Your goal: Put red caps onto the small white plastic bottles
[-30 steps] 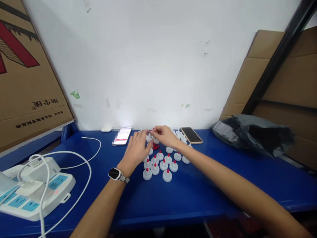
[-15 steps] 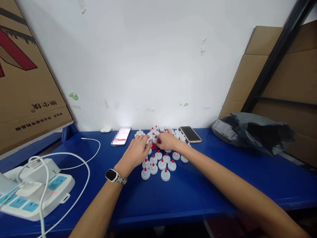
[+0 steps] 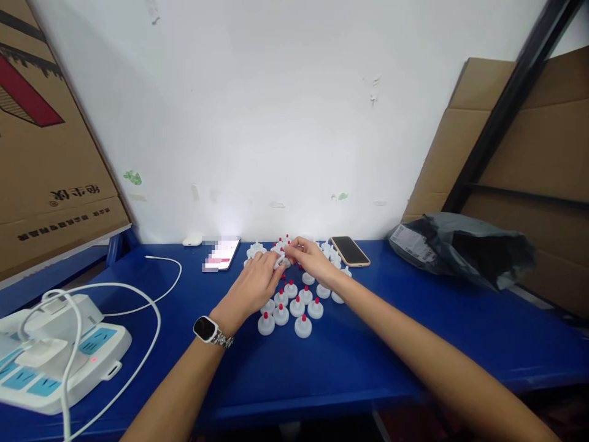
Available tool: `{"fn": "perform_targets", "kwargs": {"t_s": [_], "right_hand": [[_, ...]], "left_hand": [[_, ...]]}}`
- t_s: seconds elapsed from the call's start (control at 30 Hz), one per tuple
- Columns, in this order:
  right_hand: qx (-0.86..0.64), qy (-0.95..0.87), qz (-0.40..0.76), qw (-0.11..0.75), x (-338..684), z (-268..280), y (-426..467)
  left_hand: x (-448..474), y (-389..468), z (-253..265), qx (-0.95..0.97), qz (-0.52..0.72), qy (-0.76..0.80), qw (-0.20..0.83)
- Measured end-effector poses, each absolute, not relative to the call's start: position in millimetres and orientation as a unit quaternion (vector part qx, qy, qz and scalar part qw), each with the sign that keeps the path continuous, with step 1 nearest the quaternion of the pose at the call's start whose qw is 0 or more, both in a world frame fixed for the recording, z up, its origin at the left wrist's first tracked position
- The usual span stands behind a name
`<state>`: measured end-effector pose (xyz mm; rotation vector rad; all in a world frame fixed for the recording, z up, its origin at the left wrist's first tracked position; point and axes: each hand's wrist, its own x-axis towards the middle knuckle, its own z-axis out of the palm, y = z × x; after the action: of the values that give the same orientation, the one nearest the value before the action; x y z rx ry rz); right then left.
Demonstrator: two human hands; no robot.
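My left hand point(image 3: 256, 283), with a watch point(image 3: 205, 329) on its wrist, is closed on a white nozzle cap point(image 3: 281, 261), tilted between thumb and fingers. My right hand point(image 3: 314, 261) is pinched right at the tip of that cap; whatever its fingertips hold is too small and hidden to make out. In front of the hands several white caps with red tips point(image 3: 303, 326) stand upright. More white caps without red tips point(image 3: 256, 248) lie behind and to both sides. Small loose red tips point(image 3: 283, 277) show between the hands, partly covered.
On the blue table point(image 3: 391, 344) a lit phone point(image 3: 229, 253) lies left and a dark phone point(image 3: 350, 252) right. A grey plastic bag point(image 3: 460, 248) is at the right. A power strip point(image 3: 103, 350) with white cables point(image 3: 154, 331) fills the left front. Cardboard point(image 3: 59, 153) stands at the left.
My right hand has lifted from the red tips and moved to the tip of the cap in my left hand. The view has shifted slightly.
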<state>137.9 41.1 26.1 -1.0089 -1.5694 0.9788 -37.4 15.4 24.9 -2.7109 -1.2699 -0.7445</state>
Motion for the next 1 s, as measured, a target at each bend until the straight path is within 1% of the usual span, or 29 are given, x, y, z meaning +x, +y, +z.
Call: {"fn": "perform_targets", "kwargs": {"t_s": [0.1,0.2,0.3,0.43,0.53,0.67,0.73,0.8,0.93,1.0], "right_hand": [[-0.385,-0.647,0.422,0.505,135.8,23.1,34.6],[-0.371,-0.675,0.412,0.486,136.4,20.7,30.9],[-0.370,-0.720,0.363,0.460,138.2,19.8,27.0],[-0.370,-0.763,0.272,0.456,140.6,25.8,16.4],[-0.382,-0.759,0.251,0.463,141.7,33.6,6.6],[-0.377,-0.756,0.228,0.484,138.0,36.4,2.0],[-0.361,-0.755,0.228,0.497,134.6,33.4,3.8],[-0.347,-0.753,0.253,0.498,132.6,29.4,6.0],[-0.340,-0.753,0.331,0.456,136.6,28.3,8.8],[-0.361,-0.773,0.300,0.427,141.1,33.1,12.6]], "left_hand": [[-36.3,14.3,24.6,-0.883,-0.243,-0.401,0.029],[-36.6,14.2,24.3,-0.886,-0.245,-0.393,0.021],[-36.2,12.0,25.9,-0.893,-0.252,-0.373,0.001],[-33.6,4.6,31.2,-0.894,-0.294,-0.337,-0.014],[-31.3,-0.4,35.1,-0.885,-0.335,-0.323,-0.020],[-30.9,-0.4,35.4,-0.886,-0.337,-0.318,-0.001],[-31.8,1.6,33.6,-0.887,-0.336,-0.317,0.012],[-32.4,3.4,31.7,-0.887,-0.337,-0.317,0.013],[-33.0,4.7,29.3,-0.894,-0.313,-0.321,0.004],[-35.7,7.3,28.6,-0.888,-0.310,-0.340,0.008]]}}
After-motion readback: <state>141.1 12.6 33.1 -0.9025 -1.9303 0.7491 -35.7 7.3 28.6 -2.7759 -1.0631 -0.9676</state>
